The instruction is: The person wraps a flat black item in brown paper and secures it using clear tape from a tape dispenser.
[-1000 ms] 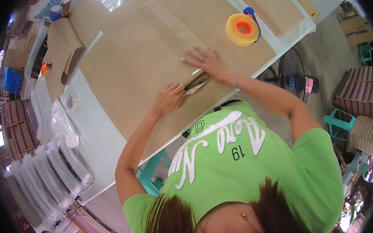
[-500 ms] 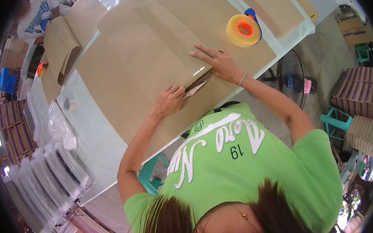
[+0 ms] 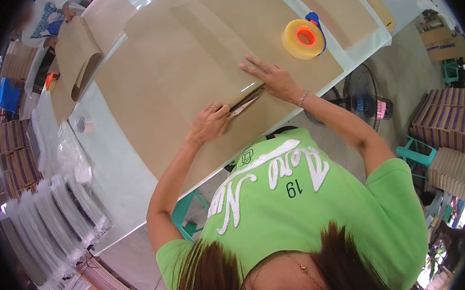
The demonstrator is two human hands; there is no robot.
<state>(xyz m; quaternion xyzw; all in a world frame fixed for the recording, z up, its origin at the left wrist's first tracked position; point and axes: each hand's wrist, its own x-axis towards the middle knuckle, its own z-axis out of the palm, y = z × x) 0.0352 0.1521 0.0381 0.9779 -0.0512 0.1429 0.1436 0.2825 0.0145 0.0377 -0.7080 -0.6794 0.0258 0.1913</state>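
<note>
Brown paper [image 3: 152, 70] lies folded over itself on the table in front of me. At its near end a gap shows between the layers, with a paler crumpled flap [image 3: 246, 105] inside. My left hand [image 3: 209, 124] has its fingers curled and pinched on the paper's edge at the left end of this gap. At the right end, my right hand [image 3: 278, 82] lies on the folded paper with its fingers stretched out. Beyond it to the right is a roll of clear tape [image 3: 293, 44] on an orange core in a blue holder.
A co-worker's hand [image 3: 69, 12] is by another folded brown sheet [image 3: 77, 48] at the far left. Plastic-wrapped stacks [image 3: 55, 227] stand near left. A black fan [image 3: 361, 95], a green stool [image 3: 416, 153] and bundled cardboard [image 3: 443, 114] are to the right.
The gap between the paper layers looks slightly narrower. My hands have hardly moved. A co-worker's hand has come into sight at the far left.
</note>
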